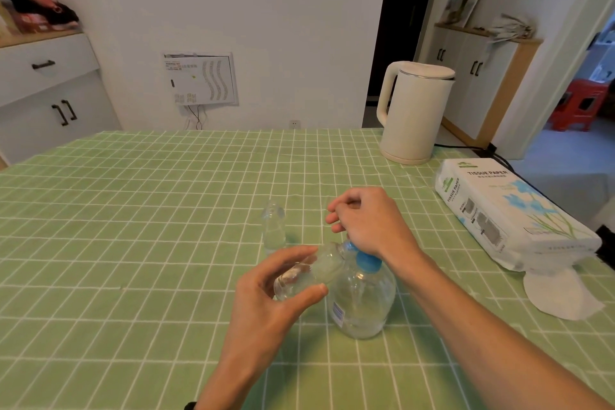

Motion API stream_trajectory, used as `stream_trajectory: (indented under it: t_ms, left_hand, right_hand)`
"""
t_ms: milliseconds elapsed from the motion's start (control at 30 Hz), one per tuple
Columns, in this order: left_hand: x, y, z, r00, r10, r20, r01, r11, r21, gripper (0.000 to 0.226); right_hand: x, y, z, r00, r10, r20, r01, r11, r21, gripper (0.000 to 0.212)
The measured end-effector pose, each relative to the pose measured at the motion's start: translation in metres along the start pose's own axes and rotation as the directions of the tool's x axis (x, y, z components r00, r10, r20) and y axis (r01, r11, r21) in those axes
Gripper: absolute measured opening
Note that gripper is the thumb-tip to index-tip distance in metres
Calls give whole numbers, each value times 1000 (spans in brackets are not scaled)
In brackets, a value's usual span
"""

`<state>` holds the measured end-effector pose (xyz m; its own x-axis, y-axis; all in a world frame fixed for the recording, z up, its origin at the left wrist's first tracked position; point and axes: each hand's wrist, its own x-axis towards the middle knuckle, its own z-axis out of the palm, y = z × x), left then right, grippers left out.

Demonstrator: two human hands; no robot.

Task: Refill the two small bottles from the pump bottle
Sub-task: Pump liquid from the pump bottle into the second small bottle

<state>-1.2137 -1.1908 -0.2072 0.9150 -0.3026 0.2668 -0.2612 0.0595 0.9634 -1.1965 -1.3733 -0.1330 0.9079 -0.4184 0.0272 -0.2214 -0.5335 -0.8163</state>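
Observation:
A clear pump bottle [364, 299] with a blue pump head [366, 260] stands on the green checked tablecloth. My right hand [364, 221] rests on top of the pump head, fingers curled over it. My left hand [276, 293] grips a small clear bottle [307, 271], tilted on its side with its mouth against the pump's nozzle. A second small clear bottle [273, 226] stands upright on the cloth, just beyond and to the left of both hands, untouched.
A cream electric kettle [414, 111] stands at the table's far right, its cord running off the edge. A tissue paper pack [509, 210] lies at the right edge with a loose tissue [562, 293] in front of it. Cabinets line the walls behind.

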Motion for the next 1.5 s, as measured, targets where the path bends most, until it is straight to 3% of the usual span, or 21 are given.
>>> stream_trajectory:
  t_ms: [433, 867, 1200, 1500]
  left_hand:
    - [1, 6, 0, 1000, 12, 3, -13, 1000, 17, 48]
    - [-1, -4, -1, 1000, -23, 3, 22, 1000, 11, 49]
    - [1, 5, -1, 1000, -16, 13, 16, 1000, 0, 49]
    - [0, -4, -2, 1000, -9, 24, 10, 1000, -14, 47]
  right_hand:
    - [-4, -13, -7, 995, -77, -63, 72, 995, -72, 22]
    - [-2, -2, -2, 999, -33, -6, 33, 999, -23, 25]
    - [-3, -13, -7, 995, -94, -26, 88, 984, -157, 21]
    - [0, 2, 0, 999, -46, -15, 46, 999, -15, 26]
